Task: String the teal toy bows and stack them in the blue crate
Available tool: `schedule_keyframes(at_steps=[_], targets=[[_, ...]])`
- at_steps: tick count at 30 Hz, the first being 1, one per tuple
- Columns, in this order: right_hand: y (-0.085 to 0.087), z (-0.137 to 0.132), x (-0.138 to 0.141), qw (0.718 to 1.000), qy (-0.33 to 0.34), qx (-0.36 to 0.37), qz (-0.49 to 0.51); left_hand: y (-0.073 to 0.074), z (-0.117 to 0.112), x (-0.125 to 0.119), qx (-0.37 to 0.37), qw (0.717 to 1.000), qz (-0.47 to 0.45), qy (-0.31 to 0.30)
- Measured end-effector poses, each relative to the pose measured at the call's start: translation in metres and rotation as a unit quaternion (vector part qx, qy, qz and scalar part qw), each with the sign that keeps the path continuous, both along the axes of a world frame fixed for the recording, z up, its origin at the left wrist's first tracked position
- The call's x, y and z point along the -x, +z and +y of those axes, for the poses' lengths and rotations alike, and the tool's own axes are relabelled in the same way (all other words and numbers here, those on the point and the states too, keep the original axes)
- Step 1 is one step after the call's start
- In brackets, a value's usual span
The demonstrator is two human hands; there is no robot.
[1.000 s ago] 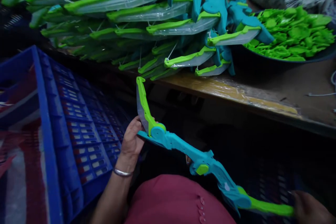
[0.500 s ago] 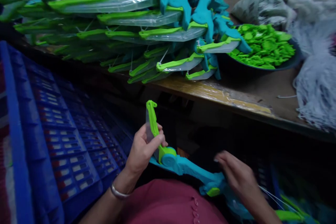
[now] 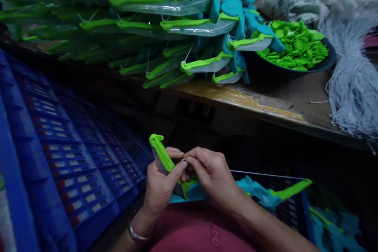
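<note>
Right hand (image 3: 215, 175) moved against left hand (image 3: 159, 187); right grip pinches cord (image 3: 267, 174), left clasps bow (image 3: 254, 188); sack (image 3: 295, 2) lettering unreadable.

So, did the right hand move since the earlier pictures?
Yes. Judged against the dark bowl, the right hand has moved left in the picture, and is now right beside the left hand.

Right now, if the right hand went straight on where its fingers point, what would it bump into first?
The right hand would probably meet the left hand first, then the lime-green toy-bow limb. Whether the hands already touch is unclear.
</note>
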State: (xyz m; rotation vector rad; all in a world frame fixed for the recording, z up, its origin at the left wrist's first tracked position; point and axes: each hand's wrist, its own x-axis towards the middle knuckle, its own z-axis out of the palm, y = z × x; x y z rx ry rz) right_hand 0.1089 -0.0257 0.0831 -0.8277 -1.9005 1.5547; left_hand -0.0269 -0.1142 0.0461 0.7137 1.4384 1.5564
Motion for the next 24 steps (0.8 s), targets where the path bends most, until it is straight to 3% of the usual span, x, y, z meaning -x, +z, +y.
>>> schedule_keyframes(at_steps=[12, 20, 24], targets=[[-0.005, -0.002, -0.002, 0.989, -0.016, 0.148, -0.017, -0.001, 0.01, 0.002, -0.041, 0.998, 0.043, -0.033], [-0.009, 0.004, -0.014, 0.988, -0.072, 0.114, -0.071, -0.01, 0.01, 0.002, -0.051, 0.997, -0.003, -0.051], [0.004, 0.006, -0.013, 0.986, -0.085, 0.13, -0.056, -0.008, 0.01, 0.013, -0.039, 0.994, 0.015, -0.1]])
